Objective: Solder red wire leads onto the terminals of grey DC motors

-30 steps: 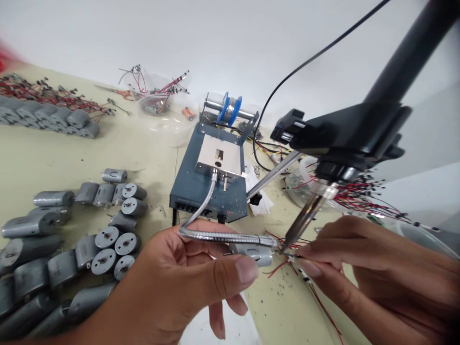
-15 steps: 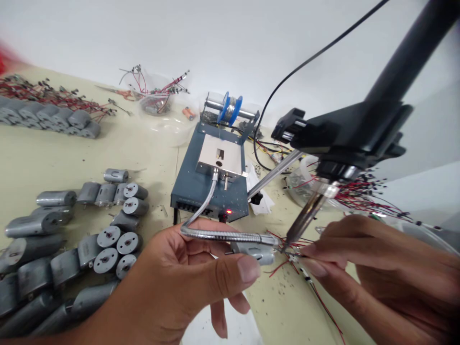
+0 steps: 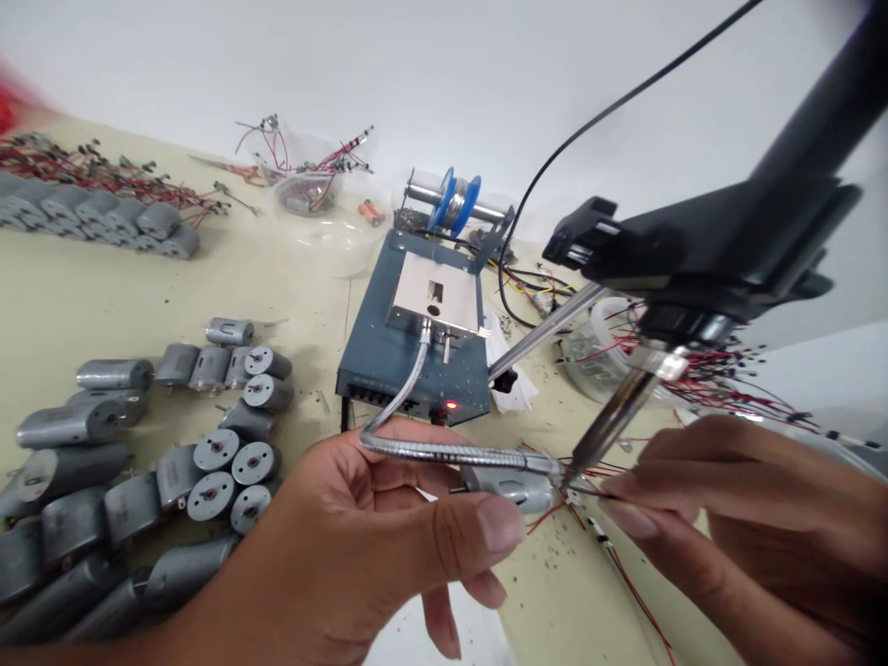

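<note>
My left hand (image 3: 409,532) grips a small grey electric motor (image 3: 531,492) between thumb and fingers, its shaft pointing left. Just above the motor runs a flexible metal solder-feed tube (image 3: 458,451), ending near its right end. There the tip of a stand-mounted soldering iron (image 3: 610,424) meets the motor's terminal area; exact contact is too small to tell. Thumb and forefinger of my right hand (image 3: 728,518) pinch a thin dark wire (image 3: 593,493) whose end reaches to the iron tip. Red and black wires (image 3: 628,583) lie on the table below it.
A blue-grey solder feeder (image 3: 375,342) with a solder spool (image 3: 456,203) and lit red lamp stands ahead. Many motors (image 3: 131,509) lie at left, others with wires (image 3: 104,208) behind. A tub of wired parts (image 3: 597,347) sits at right, below the black iron stand (image 3: 721,245).
The view has shifted slightly, so most things appear a little lower or further right. A dark wire now shows between my right fingertips and the iron tip. My left hand keeps its hold on the motor.
</note>
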Demonstrator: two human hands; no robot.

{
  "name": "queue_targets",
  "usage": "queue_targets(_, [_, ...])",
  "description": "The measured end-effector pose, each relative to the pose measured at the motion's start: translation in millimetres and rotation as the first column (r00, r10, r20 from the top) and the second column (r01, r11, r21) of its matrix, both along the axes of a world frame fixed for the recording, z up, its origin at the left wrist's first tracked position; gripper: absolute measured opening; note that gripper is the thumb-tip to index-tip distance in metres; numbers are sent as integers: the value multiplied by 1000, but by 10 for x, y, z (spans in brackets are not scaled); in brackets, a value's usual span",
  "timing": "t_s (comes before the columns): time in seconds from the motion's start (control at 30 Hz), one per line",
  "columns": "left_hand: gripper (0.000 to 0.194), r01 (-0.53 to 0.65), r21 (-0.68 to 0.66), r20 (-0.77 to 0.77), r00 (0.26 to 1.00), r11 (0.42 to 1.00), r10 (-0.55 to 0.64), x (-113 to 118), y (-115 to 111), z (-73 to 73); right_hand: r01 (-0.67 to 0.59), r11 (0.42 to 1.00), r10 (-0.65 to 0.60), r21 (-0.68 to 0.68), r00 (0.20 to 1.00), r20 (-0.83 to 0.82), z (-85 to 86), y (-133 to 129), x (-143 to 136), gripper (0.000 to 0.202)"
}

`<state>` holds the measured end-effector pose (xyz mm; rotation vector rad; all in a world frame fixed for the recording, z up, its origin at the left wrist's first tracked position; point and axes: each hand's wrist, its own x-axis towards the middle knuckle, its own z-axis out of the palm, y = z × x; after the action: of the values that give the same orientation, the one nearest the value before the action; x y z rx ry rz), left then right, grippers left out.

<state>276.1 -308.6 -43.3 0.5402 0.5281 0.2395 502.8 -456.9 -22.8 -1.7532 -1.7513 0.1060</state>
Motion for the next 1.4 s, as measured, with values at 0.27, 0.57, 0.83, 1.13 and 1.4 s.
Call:
queue_targets(0.27, [34, -21, -12, 13, 1000, 1000, 21, 29, -11, 23, 29, 998, -29, 51, 1000, 3, 0, 27, -49, 10])
queue_targets(0.57, [45, -59, -13, -10, 998, 998, 58, 45, 5, 25, 12, 997, -12, 78, 1000, 2, -37, 36, -17, 11])
queue_targets(0.83, [44, -58, -58, -5, 998, 997, 58, 33, -17, 6, -1, 999, 0, 41, 1000, 30, 6, 12, -26, 11])
queue_targets(1.13, [43, -67, -33, -7, 998, 997, 67, 25, -22, 13, -8, 1000, 8, 14, 999, 50, -16, 39, -7, 13])
queue_targets(1.4, [32, -77, -77, 1, 997, 994, 78, 36, -6, 3, -25, 999, 22, 46, 998, 55, -15, 10, -6, 15])
